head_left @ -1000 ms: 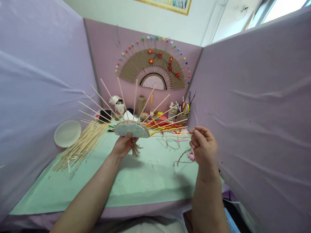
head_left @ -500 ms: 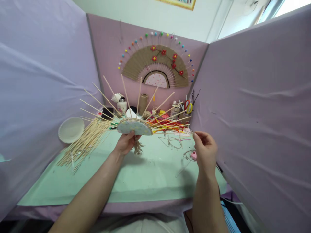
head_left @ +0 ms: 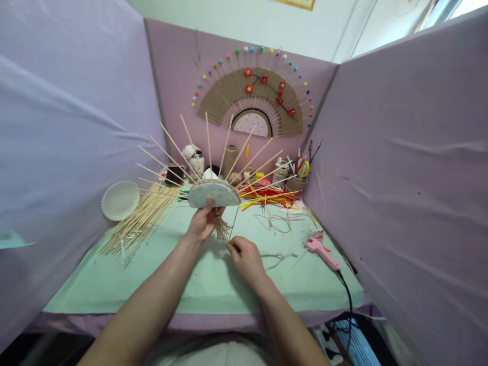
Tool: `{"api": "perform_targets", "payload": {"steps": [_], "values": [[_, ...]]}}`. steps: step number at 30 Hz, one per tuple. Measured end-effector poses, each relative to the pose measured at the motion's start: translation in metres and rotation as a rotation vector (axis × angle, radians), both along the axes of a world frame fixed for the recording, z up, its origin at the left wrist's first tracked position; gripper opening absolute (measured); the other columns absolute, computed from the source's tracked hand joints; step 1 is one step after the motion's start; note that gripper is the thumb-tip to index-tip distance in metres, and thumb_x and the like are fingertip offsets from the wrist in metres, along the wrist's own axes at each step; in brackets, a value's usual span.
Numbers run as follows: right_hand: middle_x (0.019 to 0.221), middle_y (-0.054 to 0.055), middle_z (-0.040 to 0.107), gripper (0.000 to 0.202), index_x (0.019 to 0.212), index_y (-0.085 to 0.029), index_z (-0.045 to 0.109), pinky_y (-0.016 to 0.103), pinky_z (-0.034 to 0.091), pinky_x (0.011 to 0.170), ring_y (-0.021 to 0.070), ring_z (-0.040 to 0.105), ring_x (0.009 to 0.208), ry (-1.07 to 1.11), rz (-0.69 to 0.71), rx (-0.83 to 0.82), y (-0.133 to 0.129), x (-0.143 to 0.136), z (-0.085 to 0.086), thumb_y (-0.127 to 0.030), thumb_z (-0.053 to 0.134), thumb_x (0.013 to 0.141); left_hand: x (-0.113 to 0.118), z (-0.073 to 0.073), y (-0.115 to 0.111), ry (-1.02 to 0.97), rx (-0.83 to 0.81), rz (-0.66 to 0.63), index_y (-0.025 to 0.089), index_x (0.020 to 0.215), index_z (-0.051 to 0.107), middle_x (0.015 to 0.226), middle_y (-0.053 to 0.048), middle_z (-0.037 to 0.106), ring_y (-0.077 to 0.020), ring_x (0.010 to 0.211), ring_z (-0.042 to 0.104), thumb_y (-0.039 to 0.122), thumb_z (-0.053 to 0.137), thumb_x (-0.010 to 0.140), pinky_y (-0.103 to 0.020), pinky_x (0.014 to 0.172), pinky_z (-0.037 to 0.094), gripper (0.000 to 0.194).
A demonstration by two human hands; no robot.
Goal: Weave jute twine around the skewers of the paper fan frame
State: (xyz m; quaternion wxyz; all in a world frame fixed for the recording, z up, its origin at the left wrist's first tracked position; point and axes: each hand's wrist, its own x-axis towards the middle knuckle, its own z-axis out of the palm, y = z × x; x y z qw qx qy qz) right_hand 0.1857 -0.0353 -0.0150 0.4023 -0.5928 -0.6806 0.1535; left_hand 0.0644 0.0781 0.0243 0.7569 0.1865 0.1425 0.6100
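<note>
One camera looks forward and down from that person's head. Their left hand (head_left: 201, 223) and right hand (head_left: 246, 258) are near it, the back panel (head_left: 173, 66) (over there) farther.

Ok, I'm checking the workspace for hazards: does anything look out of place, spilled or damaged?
Mainly the glue gun: it lies straight on the cloth, no stand visible, its cord trailing over the front edge, where it might snag. Nothing looks clearly spilled, and the held fan shows no obvious damage.

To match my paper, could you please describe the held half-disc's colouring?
The half-disc is pale blue with faint yellowish patches, clearest in the head view.
</note>
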Motion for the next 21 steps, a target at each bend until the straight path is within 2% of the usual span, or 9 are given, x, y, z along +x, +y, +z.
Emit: {"api": "perform_targets", "payload": {"steps": [5,7,9,11,14,17,21], "values": [[0.077,0.003,0.066,0.017,0.080,-0.020,0.066,0.026,0.042,0.070,0.0162,0.058,0.074,-0.018,-0.011,-0.022,-0.002,0.011,0.002,-0.022,0.051,0.087,0.000,0.006,-0.002,-0.043,-0.071,-0.005,0.017,0.106,0.064,0.086,-0.003,0.073,-0.0130,0.085,0.068,0.013,0.056,0.089,-0.028,0.091,0.052,0.019],[0.090,0.007,0.068,0.017,0.094,-0.019,0.068,0.031,0.044,0.079,0.0200,0.060,0.087,-0.083,-0.039,0.003,-0.006,0.020,0.003,-0.025,0.054,0.086,-0.001,0.007,-0.003,-0.048,-0.080,-0.005,0.017,0.107,0.064,0.086,-0.003,0.073,-0.0132,0.085,0.068,0.013,0.056,0.089,-0.028,0.090,0.053,0.020],[0.105,0.010,0.066,0.029,0.110,-0.019,0.064,0.037,0.043,0.087,0.0246,0.058,0.100,-0.145,-0.129,0.062,-0.011,0.027,0.006,-0.031,0.060,0.084,-0.002,0.007,-0.003,-0.049,-0.081,-0.008,0.018,0.108,0.064,0.087,-0.003,0.073,-0.0134,0.086,0.068,0.012,0.057,0.088,-0.028,0.090,0.053,0.022],[0.111,0.011,0.062,0.038,0.116,-0.020,0.059,0.043,0.043,0.089,0.0274,0.055,0.106,-0.160,-0.248,0.166,-0.017,0.032,0.015,-0.037,0.062,0.082,-0.002,0.006,-0.003,-0.042,-0.073,-0.020,0.018,0.108,0.064,0.090,-0.003,0.073,-0.0142,0.088,0.068,0.012,0.060,0.086,-0.029,0.090,0.052,0.023],[0.106,0.010,0.060,0.030,0.111,-0.019,0.058,0.044,0.044,0.088,0.0252,0.055,0.102,-0.078,-0.336,0.410,-0.024,0.031,0.039,-0.034,0.059,0.085,-0.001,0.003,-0.004,-0.018,-0.043,-0.032,0.018,0.105,0.065,0.090,-0.003,0.073,-0.0150,0.088,0.068,0.011,0.067,0.080,-0.029,0.089,0.053,0.026],[0.103,0.010,0.061,0.024,0.110,-0.019,0.058,0.043,0.044,0.091,0.0229,0.055,0.102,-0.021,-0.279,0.597,-0.025,0.021,0.062,-0.026,0.055,0.087,0.000,0.001,-0.006,0.006,0.026,-0.035,0.018,0.101,0.066,0.088,-0.002,0.074,-0.0155,0.086,0.068,0.011,0.077,0.069,-0.029,0.085,0.054,0.034],[0.118,0.012,0.057,0.038,0.126,-0.019,0.051,0.046,0.040,0.098,0.0243,0.049,0.114,-0.044,-0.233,0.594,-0.014,0.005,0.073,-0.027,0.054,0.089,0.002,0.000,-0.009,0.043,0.119,-0.053,0.019,0.092,0.068,0.089,-0.001,0.074,-0.0159,0.086,0.067,0.013,0.086,0.057,-0.028,0.082,0.055,0.040]]}}
